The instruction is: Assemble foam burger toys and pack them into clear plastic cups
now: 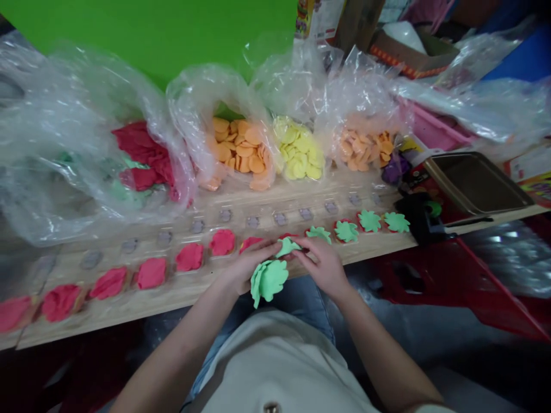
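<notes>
My left hand (246, 267) is closed around a small bunch of mint-green, wavy-edged pieces (269, 279), which look like soft lettuce leaves and hang below the fingers. Between the fingertips of both hands is a single green leaf piece (287, 246), just over a red piece in the row. My right hand (325, 267) pinches its right side. Several stacks topped with the same green leaf (346, 230) stand to the right. On the left, the row is topped with crumpled red pieces (190, 257).
Behind the row lie clear plastic trays with small grey pieces (197, 226). Open plastic bags farther back hold red pieces (155, 155), orange discs (243, 143) and yellow discs (299, 150). A black device (424, 217) and a brown tray (434, 166) sit at right; a red stool (473, 275) stands below.
</notes>
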A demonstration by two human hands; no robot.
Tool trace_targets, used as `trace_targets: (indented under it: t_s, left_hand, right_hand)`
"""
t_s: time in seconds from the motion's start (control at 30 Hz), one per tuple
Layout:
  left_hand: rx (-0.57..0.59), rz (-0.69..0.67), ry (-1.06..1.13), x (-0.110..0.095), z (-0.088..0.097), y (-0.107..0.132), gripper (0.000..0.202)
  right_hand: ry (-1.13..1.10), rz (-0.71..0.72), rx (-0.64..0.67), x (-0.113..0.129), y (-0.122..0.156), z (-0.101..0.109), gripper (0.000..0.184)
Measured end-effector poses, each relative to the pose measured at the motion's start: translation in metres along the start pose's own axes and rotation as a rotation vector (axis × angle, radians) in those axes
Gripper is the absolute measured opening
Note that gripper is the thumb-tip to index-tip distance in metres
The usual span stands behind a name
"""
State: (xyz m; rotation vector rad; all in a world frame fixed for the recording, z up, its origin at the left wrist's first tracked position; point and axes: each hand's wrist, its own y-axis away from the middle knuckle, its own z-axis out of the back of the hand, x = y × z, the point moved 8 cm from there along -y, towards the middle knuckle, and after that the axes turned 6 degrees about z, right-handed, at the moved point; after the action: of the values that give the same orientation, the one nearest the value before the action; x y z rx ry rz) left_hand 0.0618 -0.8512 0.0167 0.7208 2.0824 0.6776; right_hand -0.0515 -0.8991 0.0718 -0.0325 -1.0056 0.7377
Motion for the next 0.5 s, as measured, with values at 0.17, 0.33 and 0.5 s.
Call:
trace_targets:
  t_s: [0.17, 0.33, 0.5]
  left_hand:
    - [-0.011, -0.088, -0.107, -0.007, 0.011, 0.006, 0.037]
    - [0.013, -0.101, -0.223, -0.010, 0.013, 0.001, 0.027]
    - [-0.029, -0.117, -0.233, -0.014, 0.014, -0.010, 0.026]
  right_hand:
    - [-0.069, -0.162, -0.071, -0.011, -0.006, -0.010, 0.018]
    - [-0.263, -0.404, -0.111, -0.039, -0.009, -0.024, 0.024]
    - [-0.644, -0.567, -0.023, -0.048, -0.001, -0.036, 0.024]
